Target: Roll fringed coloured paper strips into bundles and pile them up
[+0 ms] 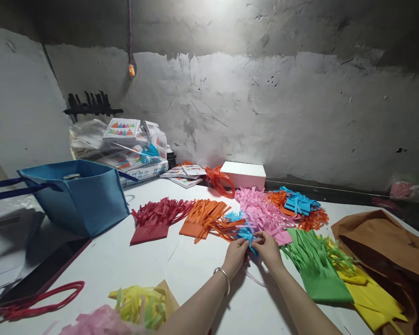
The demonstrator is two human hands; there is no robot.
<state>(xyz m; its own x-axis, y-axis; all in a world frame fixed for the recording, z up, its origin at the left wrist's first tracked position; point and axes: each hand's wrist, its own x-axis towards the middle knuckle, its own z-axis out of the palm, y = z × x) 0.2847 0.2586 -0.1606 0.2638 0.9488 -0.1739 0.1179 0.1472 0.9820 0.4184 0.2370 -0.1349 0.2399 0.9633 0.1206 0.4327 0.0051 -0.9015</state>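
Observation:
My left hand [236, 257] and my right hand [268, 251] meet close together over the white table, fingertips pinched on a blue paper tassel [244, 232]. A bracelet circles my left wrist. A thin pale ribbon [254, 280] trails below my hands. Orange fringed paper [209, 218] lies just left of the blue strips, with dark red fringed paper [160, 218] farther left. Behind my right hand spreads pink fringed paper [263, 211]. Green fringed paper [314, 267] lies to its right, partly over yellow fringed paper [373, 298]. My fingers hide part of the blue tassel.
A blue fabric bag [91, 200] stands at left, near a red cord loop [56, 302]. Pale yellow strips [141, 302] and pink paper [101, 321] lie in front. Behind are printed packs [122, 129], a red plastic bag [219, 180] and a white box [244, 174]. A brown bag [380, 237] sits right.

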